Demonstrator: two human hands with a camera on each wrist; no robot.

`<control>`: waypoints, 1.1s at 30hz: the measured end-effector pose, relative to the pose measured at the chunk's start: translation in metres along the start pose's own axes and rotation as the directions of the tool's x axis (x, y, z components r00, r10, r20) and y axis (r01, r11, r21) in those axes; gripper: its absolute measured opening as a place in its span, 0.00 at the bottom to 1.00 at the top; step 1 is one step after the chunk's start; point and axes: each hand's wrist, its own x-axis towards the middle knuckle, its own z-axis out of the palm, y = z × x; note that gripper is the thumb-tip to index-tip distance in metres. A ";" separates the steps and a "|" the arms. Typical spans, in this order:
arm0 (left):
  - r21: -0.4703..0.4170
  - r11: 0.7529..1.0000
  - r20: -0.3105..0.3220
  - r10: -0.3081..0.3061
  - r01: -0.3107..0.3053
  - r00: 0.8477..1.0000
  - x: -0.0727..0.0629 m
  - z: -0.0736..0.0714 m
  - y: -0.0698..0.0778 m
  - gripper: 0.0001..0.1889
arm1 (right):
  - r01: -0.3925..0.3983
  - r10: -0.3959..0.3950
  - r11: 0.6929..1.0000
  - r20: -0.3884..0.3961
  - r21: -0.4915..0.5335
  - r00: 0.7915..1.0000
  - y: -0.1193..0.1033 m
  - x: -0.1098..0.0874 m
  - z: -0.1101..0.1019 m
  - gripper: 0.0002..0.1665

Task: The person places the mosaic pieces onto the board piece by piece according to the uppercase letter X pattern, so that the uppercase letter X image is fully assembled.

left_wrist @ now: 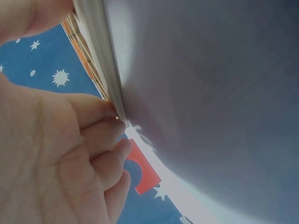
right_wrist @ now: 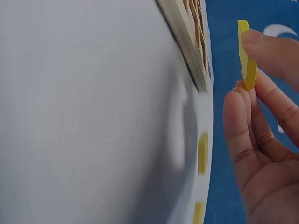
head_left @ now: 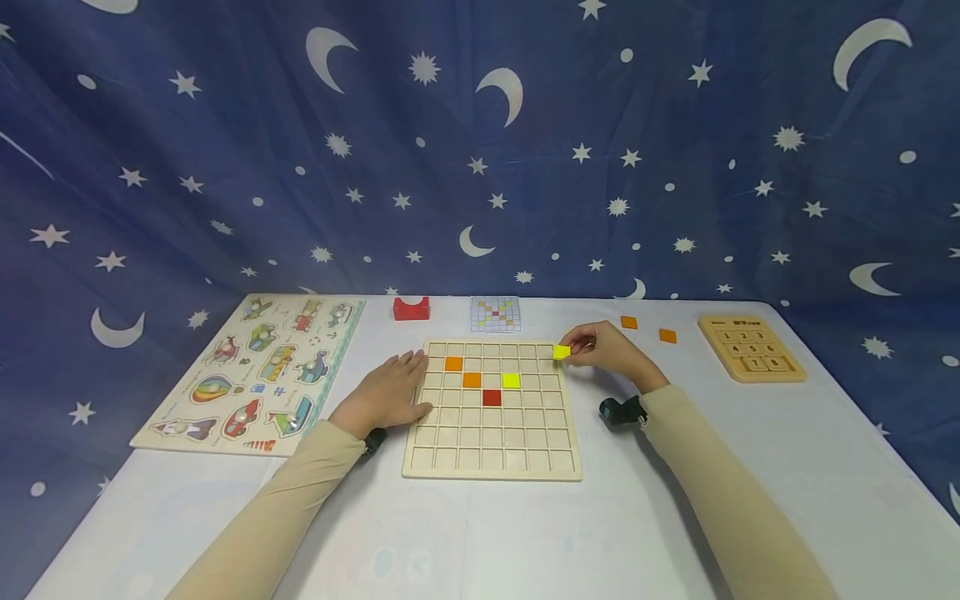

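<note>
A wooden grid board lies on the table, with two orange tiles, a red tile and a yellow tile in its cells. My left hand rests at the board's left edge, thumb spread from the fingers; in the left wrist view the fingertips touch the board's side. Between thumb and fingers, my right hand pinches another yellow tile over the board's far right corner. The right wrist view has this tile raised above the table, seen nearly edge-on.
Two loose orange tiles lie beyond my right hand. A pattern card and a red block with a curved notch are behind the board. On the left is a vehicle picture puzzle; on the right, a wooden number puzzle.
</note>
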 end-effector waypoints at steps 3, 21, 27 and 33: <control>0.007 1.000 -0.006 0.007 -0.007 1.000 0.000 0.000 -0.001 0.40 | -0.013 0.012 1.000 0.023 0.008 1.000 -0.008 0.004 0.009 0.17; 0.012 1.000 -0.005 0.009 -0.009 1.000 0.000 -0.001 0.000 0.40 | -0.026 0.031 0.999 0.133 -0.039 0.991 -0.022 0.024 0.033 0.13; 0.002 1.000 -0.005 0.005 -0.005 1.000 0.000 -0.001 0.000 0.40 | -0.037 0.047 0.997 0.146 -0.068 0.988 -0.023 0.028 0.034 0.13; -0.001 1.000 -0.003 -0.002 0.002 1.000 -0.001 -0.001 0.001 0.40 | -0.040 0.050 0.997 0.155 -0.067 0.987 -0.026 0.028 0.034 0.13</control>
